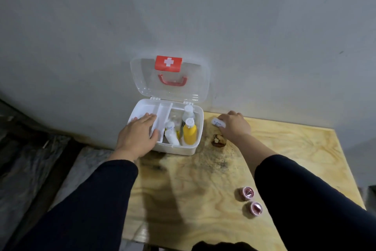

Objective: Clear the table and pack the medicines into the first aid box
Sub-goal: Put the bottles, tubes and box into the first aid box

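Now, left hand [136, 136] flat on first aid box [195, 145] — right hand [234, 124] grasping white tube [217, 123]

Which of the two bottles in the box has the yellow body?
The nearer bottle, with a white cap, lying toward the box's front wall. The other bottle behind it is white or clear.

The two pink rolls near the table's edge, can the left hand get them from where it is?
Probably yes. The left hand rests on the box, the pink rolls lie across bare table, nothing between, though the right arm is nearer.
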Available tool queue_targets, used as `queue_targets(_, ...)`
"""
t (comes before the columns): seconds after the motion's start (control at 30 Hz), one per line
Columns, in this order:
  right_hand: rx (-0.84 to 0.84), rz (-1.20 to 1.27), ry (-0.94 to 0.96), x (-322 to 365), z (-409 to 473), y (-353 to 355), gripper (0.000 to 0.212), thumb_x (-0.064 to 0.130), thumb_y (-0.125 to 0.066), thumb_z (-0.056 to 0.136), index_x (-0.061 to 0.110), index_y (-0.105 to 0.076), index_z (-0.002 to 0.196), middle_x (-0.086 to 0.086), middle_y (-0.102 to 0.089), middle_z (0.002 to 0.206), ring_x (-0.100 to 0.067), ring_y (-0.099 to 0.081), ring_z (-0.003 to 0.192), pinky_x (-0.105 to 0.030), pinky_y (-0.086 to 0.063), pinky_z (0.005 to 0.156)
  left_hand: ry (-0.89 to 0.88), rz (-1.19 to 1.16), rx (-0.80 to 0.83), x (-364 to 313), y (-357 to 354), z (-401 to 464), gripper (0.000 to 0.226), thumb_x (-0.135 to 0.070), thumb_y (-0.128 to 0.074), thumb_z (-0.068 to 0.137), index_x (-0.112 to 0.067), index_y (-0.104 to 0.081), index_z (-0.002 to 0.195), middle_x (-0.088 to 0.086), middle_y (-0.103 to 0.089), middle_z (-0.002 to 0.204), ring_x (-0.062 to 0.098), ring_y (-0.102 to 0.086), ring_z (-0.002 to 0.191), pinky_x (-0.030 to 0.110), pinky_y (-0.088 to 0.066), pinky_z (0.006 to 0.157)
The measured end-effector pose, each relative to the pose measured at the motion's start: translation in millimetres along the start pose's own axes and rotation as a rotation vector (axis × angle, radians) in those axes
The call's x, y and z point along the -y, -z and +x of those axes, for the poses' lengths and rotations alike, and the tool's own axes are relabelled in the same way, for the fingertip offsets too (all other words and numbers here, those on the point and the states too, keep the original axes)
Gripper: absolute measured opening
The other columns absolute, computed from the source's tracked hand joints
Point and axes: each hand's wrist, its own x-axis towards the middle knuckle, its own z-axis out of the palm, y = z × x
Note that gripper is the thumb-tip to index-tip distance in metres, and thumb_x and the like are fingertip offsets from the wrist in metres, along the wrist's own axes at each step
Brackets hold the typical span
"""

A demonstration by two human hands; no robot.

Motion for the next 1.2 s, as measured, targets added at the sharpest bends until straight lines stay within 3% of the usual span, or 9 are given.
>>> queue_targets(0.3, -0.135, 0.162, 0.064, 37, -18, 55, 0.034, 0.026, -0.059, 0.084, 0.025, -0.065, 0.117, -0.009, -0.065, 0.108, -0.03, -0.061, 0.101, -0.035, -0.052, 0.079, -0.064, -0.021, 0.021, 14, 8, 7, 0.05, -0.033, -0.037, 0.1, -0.024, -0.034, 0.148, -0.007, -0.029, 0.158, 0.012, -0.024, 0.145, 0.032, -0.031, 0.111)
queue_targets(0.43, -0.227, 0.149, 0.121, 82, -29, 79, 0.036, 0.03, -0.059, 0.082, 0.026, -0.065, 0.117, -0.007, -0.066, 0.109, -0.03, -0.06, 0.104, -0.034, -0.053, 0.082, -0.032, -0.094, -0.01, 38, 13, 9, 0.072, -0.051, -0.046, 0.094, -0.016, -0.023, 0.152, -0.002, -0.021, 0.161, 0.017, -0.023, 0.146, 0.036, -0.028, 0.115)
queue_targets(0.5, -0.246, 0.146, 0.131, 112, -37, 85, 0.037, 0.03, -0.058, 0.081, 0.026, -0.064, 0.118, -0.007, -0.066, 0.11, -0.03, -0.058, 0.106, -0.035, -0.052, 0.083, -0.008, -0.148, 0.03, 53, 14, 7, 0.085, -0.065, -0.053, 0.084, -0.018, -0.025, 0.15, 0.001, -0.029, 0.157, 0.022, -0.032, 0.142, 0.041, -0.035, 0.112)
queue_targets(0.6, -0.147, 0.173, 0.146, 163, -47, 79, 0.035, 0.034, -0.056, 0.085, 0.025, -0.064, 0.118, -0.005, -0.068, 0.114, -0.027, -0.06, 0.108, -0.035, -0.052, 0.084, -0.025, -0.283, 0.092, 68, 16, 3, 0.083, -0.066, -0.065, 0.073, -0.028, -0.036, 0.141, -0.002, -0.051, 0.14, 0.023, -0.05, 0.124, 0.04, -0.045, 0.097)
queue_targets(0.83, 0.061, 0.43, 0.007, 239, -53, 42, 0.04, 0.028, -0.06, 0.084, 0.023, -0.061, 0.124, -0.007, -0.07, 0.114, -0.025, -0.065, 0.098, -0.027, -0.046, 0.075, -0.149, -0.425, 0.154, 88, 13, 7, 0.087, -0.051, -0.066, 0.082, -0.026, -0.02, 0.151, 0.0, -0.047, 0.146, 0.025, -0.045, 0.132, 0.037, -0.041, 0.1)
queue_targets(0.97, 0.107, 0.484, -0.078, 249, -55, 39, 0.036, 0.036, -0.054, 0.09, 0.021, -0.059, 0.123, -0.009, -0.071, 0.104, -0.019, -0.061, 0.069, -0.027, -0.046, 0.07, -0.173, -0.428, 0.157, 96, 11, 7, 0.08, -0.045, -0.063, 0.088, -0.02, -0.021, 0.151, 0.003, -0.047, 0.146, 0.025, -0.046, 0.13, 0.033, -0.038, 0.098)
queue_targets(1.03, 0.064, 0.485, -0.146, 249, -55, 43, 0.038, 0.029, -0.055, 0.09, 0.017, -0.058, 0.126, -0.011, -0.069, 0.116, -0.026, -0.064, 0.095, -0.029, -0.045, 0.08, -0.175, -0.401, 0.164, 98, 10, 8, 0.083, -0.049, -0.062, 0.087, -0.017, -0.02, 0.152, 0.004, -0.045, 0.148, 0.025, -0.045, 0.132, 0.034, -0.038, 0.1)
queue_targets(1.1, -0.004, 0.442, -0.226, 249, -49, 47, 0.034, 0.023, -0.057, 0.088, 0.01, -0.063, 0.118, -0.012, -0.069, 0.114, -0.029, -0.063, 0.105, -0.031, -0.047, 0.083, -0.183, -0.385, 0.166, 100, 9, 9, 0.085, -0.052, -0.061, 0.087, -0.016, -0.019, 0.152, 0.004, -0.044, 0.148, 0.024, -0.044, 0.132, 0.035, -0.038, 0.101)
queue_targets(1.2, -0.04, 0.342, -0.335, 245, -38, 45, 0.017, 0.021, -0.059, 0.084, 0.009, -0.058, 0.073, -0.006, -0.062, 0.074, -0.03, -0.062, 0.087, -0.03, -0.044, 0.067, -0.183, -0.387, 0.174, 102, 7, 12, 0.087, -0.053, -0.06, 0.087, -0.015, -0.018, 0.153, 0.004, -0.044, 0.148, 0.024, -0.046, 0.131, 0.037, -0.041, 0.101)
